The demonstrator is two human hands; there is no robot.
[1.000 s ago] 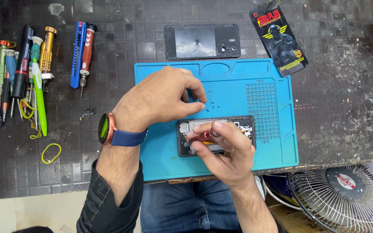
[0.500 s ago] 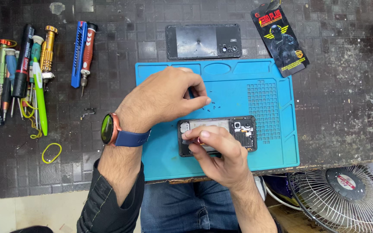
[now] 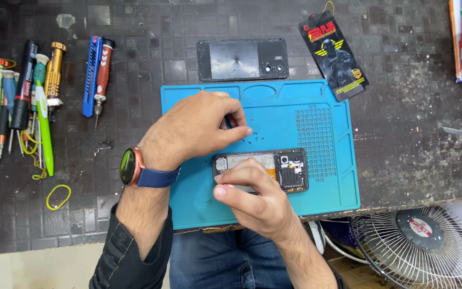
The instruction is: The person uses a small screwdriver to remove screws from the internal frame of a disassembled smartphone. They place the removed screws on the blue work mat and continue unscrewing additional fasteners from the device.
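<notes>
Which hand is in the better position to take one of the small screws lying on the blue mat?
Left, probably. The left hand has its pinched fingertips just beside the small screws on the blue mat. The right hand rests on the opened phone, holding its near edge.

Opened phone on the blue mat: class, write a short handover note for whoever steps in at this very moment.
Left hand: fingers pinched just above the opened phone; what they hold is hidden.
Right hand: presses the phone's lower left edge.
Phone lies on the blue mat, insides showing; tiny screws loose beside it.
Done: back cover is off, lying above the mat.
Left: inner parts are in place. Screwdrivers lie to the left.
</notes>
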